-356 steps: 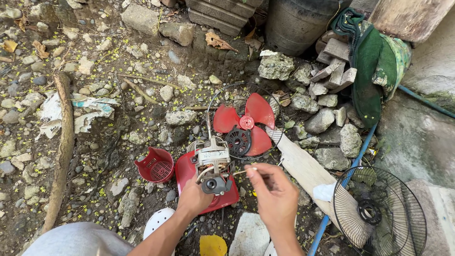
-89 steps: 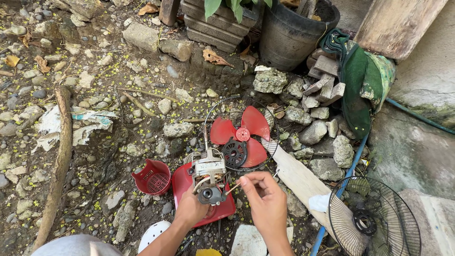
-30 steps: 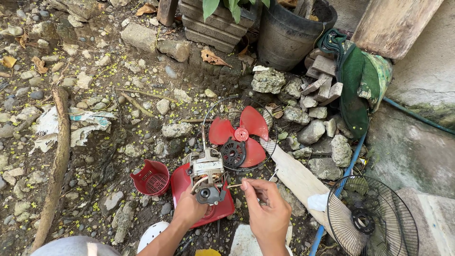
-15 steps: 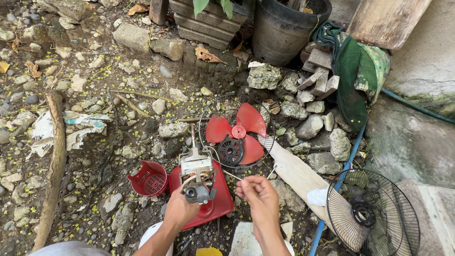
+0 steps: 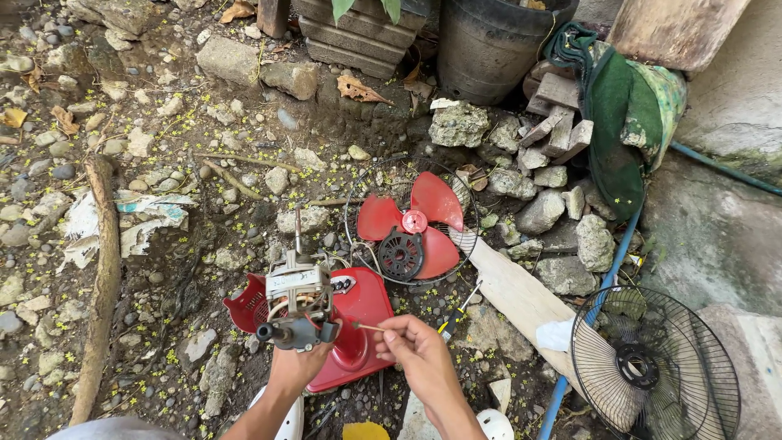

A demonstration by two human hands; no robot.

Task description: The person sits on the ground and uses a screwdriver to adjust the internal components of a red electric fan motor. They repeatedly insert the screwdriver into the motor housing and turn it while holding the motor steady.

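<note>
Head view: left hand [image 5: 297,367] closed around the underside of a fan motor [image 5: 295,305], holding it up above a red plastic housing [image 5: 358,326] on the ground; fingers mostly hidden behind the motor, thumb side just visible. Motor has a metal shaft sticking up at the back and a dark grey front part with a short stub toward the left. Right hand [image 5: 419,354] pinched shut, thumb and fingertips gripping a thin stick [image 5: 368,327] whose tip points at the motor's right side, just beside it; cannot tell if it touches. A screwdriver [image 5: 458,312] with yellow-black handle lies on the ground near the right hand, apart from it. Behind the housing, red fan blades [image 5: 415,224] sit in a wire guard [image 5: 358,195]. Another black fan guard [image 5: 656,367] lies far right, beside a blue hose [image 5: 607,281]. A pale wooden board [image 5: 513,289] lies between the two guards. Ground is dirt, stones, rubble.
</note>
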